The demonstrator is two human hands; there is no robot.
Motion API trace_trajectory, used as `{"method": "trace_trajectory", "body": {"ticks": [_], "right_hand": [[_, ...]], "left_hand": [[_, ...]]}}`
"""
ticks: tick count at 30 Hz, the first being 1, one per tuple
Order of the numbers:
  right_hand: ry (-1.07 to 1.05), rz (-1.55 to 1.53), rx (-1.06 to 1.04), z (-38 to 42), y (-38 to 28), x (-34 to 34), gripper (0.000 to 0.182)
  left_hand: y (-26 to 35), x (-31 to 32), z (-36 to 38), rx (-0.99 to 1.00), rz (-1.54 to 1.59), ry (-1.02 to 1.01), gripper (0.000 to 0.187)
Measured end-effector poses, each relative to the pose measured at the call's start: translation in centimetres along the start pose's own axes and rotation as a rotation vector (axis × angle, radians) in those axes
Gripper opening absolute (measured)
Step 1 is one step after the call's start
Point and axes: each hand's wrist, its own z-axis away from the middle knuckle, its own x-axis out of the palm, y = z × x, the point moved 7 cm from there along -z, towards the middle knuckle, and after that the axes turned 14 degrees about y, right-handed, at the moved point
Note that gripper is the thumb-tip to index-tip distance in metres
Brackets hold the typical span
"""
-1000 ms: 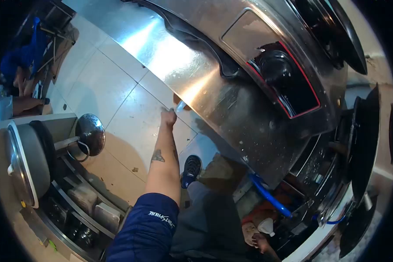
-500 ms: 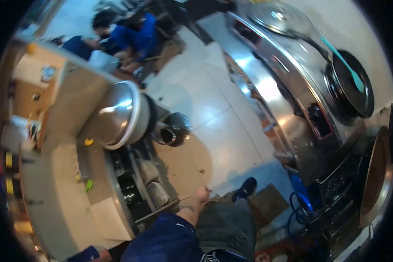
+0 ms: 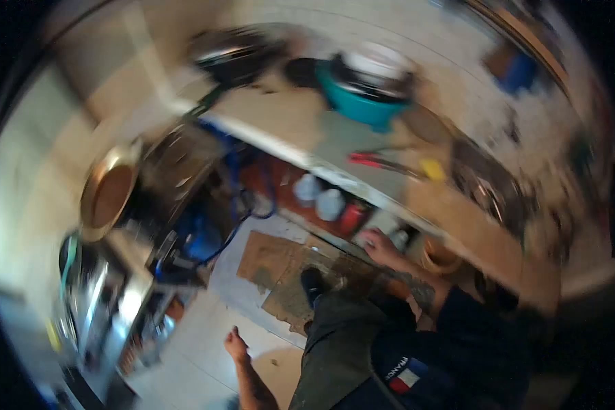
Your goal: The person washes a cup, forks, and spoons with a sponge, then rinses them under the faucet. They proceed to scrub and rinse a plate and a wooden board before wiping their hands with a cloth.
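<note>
My left hand hangs over the pale floor at the lower centre-left, its fingers curled with nothing visible in them. My right hand is at the front of a low shelf under the counter, close to a red container and white bottles. Its fingers are blurred, and whether it touches anything is unclear. On the counter above lie a red-handled tool with a yellow part beside it, and a teal pot with a white bowl on top.
Cardboard lies on the floor by my shoe. A blue hose runs down from the counter's left end. A wide pan stands at the left, above a steel stove. A round tan container is right of my right hand.
The view has swung round from the stove and pot side to the counter with the shelf. Both hands now show clear of my body; the people seen earlier are out of view.
</note>
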Motion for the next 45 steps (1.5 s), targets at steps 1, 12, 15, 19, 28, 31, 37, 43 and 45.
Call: {"method": "trace_trajectory", "body": {"ticks": [1,12,15,19,28,31,37,43,45], "right_hand": [[0.106,-0.044,0.023,-0.9,0.2,-1.9,0.025],[0.391,0.124,0.027,0.2,11.7,-21.1,0.04],[0.16,0.503,0.078,1.7,20.3,-28.5,0.051],[0.145,0.799,0.405,-4.1,34.9,-37.5,0.042],[0.101,-0.024,0.684,-25.7,48.6,-27.9,0.033],[0.339,-0.145,0.951,-26.1,48.8,-28.9,0.037],[0.916,-0.605,0.814,-19.6,47.0,-30.4,0.038],[0.996,-0.456,1.016,-6.4,41.7,-39.5,0.056],[1.025,-0.575,0.937,-5.1,40.5,-41.0,0.057]], "left_hand": [[0.2,2.6,0.0,0.01,-0.028,-0.026,0.047],[35.0,37.1,36.6,1.168,-0.059,-0.786,0.016],[40.6,46.1,46.3,1.606,-0.03,-0.759,0.022],[40.6,59.7,52.3,1.921,-0.213,-0.611,0.044],[44.5,71.0,52.2,1.071,-0.057,-0.751,0.036],[47.0,72.4,49.4,1.053,0.169,-0.637,0.037],[45.5,74.6,54.1,1.777,-0.045,-0.66,0.041],[41.8,82.6,58.1,1.472,-0.033,-1.033,0.021],[42.7,80.8,65.7,1.741,-0.158,-0.765,0.02]]}}
